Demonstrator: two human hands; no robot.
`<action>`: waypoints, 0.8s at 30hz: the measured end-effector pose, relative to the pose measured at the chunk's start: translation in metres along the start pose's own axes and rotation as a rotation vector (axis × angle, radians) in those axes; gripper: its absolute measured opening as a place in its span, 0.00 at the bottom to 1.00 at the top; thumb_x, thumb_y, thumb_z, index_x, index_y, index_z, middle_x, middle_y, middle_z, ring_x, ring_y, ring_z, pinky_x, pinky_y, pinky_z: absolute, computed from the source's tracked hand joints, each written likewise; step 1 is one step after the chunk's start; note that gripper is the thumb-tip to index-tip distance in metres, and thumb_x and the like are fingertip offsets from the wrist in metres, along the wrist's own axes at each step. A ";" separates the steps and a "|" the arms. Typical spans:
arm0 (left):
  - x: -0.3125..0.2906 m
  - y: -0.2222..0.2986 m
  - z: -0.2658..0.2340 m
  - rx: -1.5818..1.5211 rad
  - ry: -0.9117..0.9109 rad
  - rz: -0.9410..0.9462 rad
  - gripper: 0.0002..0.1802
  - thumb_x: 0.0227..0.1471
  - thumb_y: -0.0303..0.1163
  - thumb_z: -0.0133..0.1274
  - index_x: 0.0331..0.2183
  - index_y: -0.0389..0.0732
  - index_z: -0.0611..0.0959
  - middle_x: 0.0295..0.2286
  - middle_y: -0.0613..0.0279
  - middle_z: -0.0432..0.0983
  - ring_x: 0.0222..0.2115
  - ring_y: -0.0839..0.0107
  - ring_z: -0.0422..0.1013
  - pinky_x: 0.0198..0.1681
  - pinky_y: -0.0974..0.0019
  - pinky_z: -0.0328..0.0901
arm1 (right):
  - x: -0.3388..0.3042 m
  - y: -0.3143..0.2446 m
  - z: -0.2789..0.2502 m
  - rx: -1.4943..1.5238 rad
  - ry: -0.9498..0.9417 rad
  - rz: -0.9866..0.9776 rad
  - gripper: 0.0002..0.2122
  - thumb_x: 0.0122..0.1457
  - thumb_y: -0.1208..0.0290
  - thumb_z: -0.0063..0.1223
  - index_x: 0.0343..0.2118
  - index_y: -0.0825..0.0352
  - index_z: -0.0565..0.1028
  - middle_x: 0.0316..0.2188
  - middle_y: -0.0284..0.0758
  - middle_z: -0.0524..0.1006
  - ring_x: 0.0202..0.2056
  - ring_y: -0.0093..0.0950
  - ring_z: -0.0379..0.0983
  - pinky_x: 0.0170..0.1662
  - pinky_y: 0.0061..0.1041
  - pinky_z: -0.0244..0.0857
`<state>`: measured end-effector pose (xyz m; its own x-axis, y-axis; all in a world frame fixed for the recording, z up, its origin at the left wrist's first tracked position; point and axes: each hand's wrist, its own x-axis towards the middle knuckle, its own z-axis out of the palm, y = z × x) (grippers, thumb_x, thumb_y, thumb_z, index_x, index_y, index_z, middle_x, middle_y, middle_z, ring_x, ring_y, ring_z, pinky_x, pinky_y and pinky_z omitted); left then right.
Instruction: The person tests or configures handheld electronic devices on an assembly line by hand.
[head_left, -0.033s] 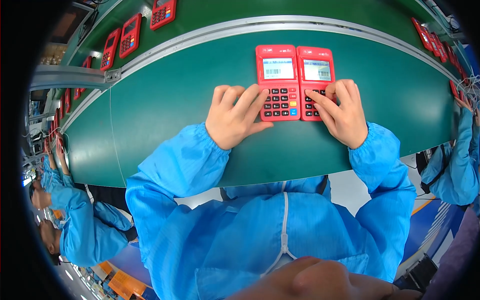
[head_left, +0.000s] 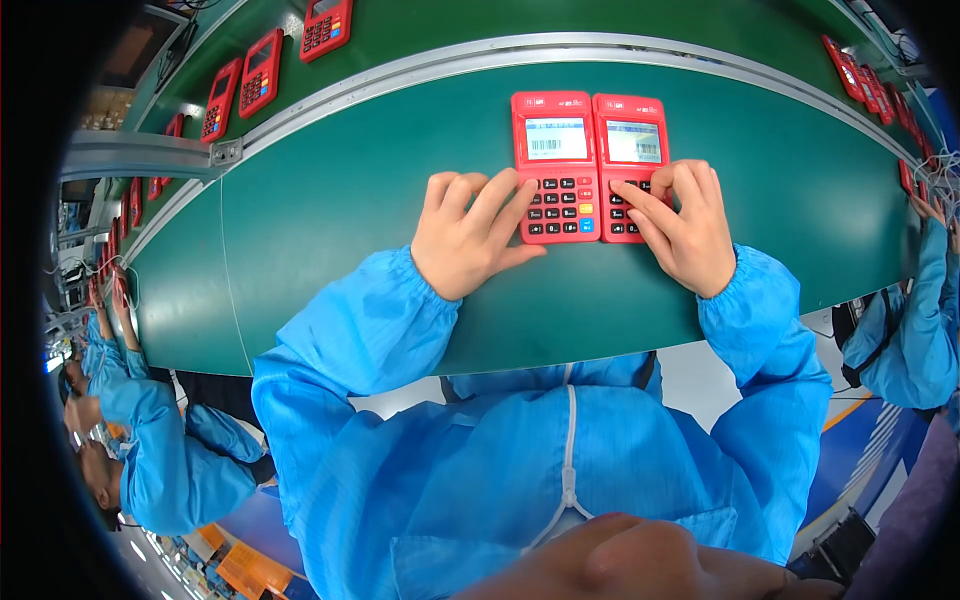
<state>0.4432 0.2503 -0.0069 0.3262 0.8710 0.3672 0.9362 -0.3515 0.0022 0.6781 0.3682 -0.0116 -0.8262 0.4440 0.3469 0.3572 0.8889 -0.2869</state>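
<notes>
Two red card payment terminals lie side by side on the green tabletop, their screens lit with a barcode. At the left terminal (head_left: pixel 556 138), my left hand (head_left: pixel 468 228) rests its index fingertip by the upper left key. Its thumb lies along the table near the terminal's lower left corner, with the other fingers bent but apart. Over the keypad of the right terminal (head_left: pixel 632 142) is my right hand (head_left: pixel 690 222), index fingertip on the upper left key. Its thumb is apart from that finger, and it covers several keys. Neither hand grips a terminal.
A metal rail (head_left: pixel 590 47) runs along the far side of the green table (head_left: pixel 330 220). Beyond it lie more red terminals (head_left: pixel 262 72), with others at the far right (head_left: pixel 862 78). Co-workers in blue sleeves sit at left (head_left: pixel 165 440) and right (head_left: pixel 905 340).
</notes>
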 end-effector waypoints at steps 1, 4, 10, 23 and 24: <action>-0.001 0.000 0.001 -0.024 -0.004 -0.029 0.33 0.33 0.46 0.61 0.43 0.40 0.76 0.41 0.62 0.64 0.35 0.67 0.61 0.40 0.61 0.58 | 0.001 0.002 0.000 0.019 0.022 -0.022 0.17 0.45 0.74 0.57 0.41 0.61 0.75 0.28 0.33 0.64 0.35 0.29 0.60 0.38 0.28 0.57; 0.002 0.004 0.000 -0.100 0.091 0.047 0.32 0.34 0.44 0.61 0.43 0.40 0.75 0.41 0.62 0.64 0.35 0.68 0.61 0.41 0.62 0.59 | -0.012 0.005 -0.013 0.057 0.119 0.015 0.15 0.44 0.77 0.55 0.39 0.61 0.76 0.28 0.33 0.64 0.34 0.30 0.61 0.36 0.29 0.59; 0.007 0.006 0.008 -0.063 0.093 0.201 0.26 0.38 0.40 0.61 0.41 0.42 0.77 0.40 0.64 0.67 0.36 0.69 0.61 0.41 0.62 0.59 | -0.032 0.011 -0.015 -0.002 0.092 -0.002 0.15 0.44 0.76 0.57 0.39 0.61 0.77 0.28 0.33 0.64 0.34 0.30 0.60 0.35 0.28 0.59; 0.007 0.008 0.009 -0.138 0.042 0.115 0.28 0.35 0.39 0.61 0.42 0.43 0.77 0.40 0.64 0.66 0.38 0.67 0.60 0.40 0.61 0.58 | -0.033 0.008 -0.018 -0.014 0.054 0.025 0.17 0.45 0.75 0.58 0.42 0.59 0.75 0.26 0.32 0.62 0.32 0.28 0.59 0.35 0.27 0.59; 0.008 0.006 0.008 -0.127 0.019 0.075 0.30 0.35 0.43 0.62 0.44 0.44 0.76 0.42 0.64 0.65 0.38 0.67 0.58 0.42 0.61 0.57 | -0.033 0.009 -0.019 0.009 0.080 0.074 0.18 0.46 0.75 0.57 0.43 0.58 0.75 0.26 0.33 0.62 0.32 0.29 0.59 0.35 0.27 0.58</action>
<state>0.4530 0.2580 -0.0114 0.3913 0.8344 0.3880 0.8847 -0.4572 0.0910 0.7165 0.3637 -0.0088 -0.7600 0.5161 0.3950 0.4113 0.8525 -0.3226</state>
